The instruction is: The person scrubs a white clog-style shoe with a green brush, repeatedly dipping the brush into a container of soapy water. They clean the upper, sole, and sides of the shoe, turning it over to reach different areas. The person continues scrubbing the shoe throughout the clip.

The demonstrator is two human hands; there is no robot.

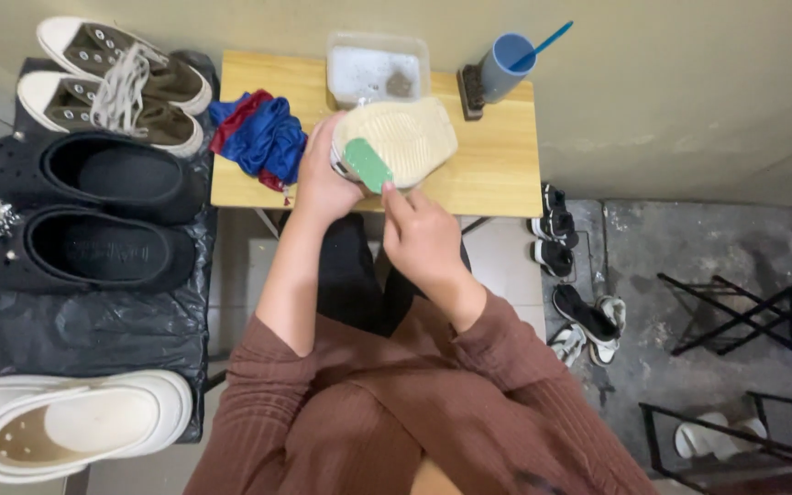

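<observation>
- A small wooden desk (506,174) stands against a beige wall; black clogs (84,174) lie on black plastic at its left.
- A clear tub (378,69) at the desk's back edge holds a dark lump.
- My left hand (323,179) has its fingers wrapped around an upturned shoe (410,137), cream sole up, above the desk.
- My right hand (423,234) pinches a green patch (368,165) at the heel.
</observation>
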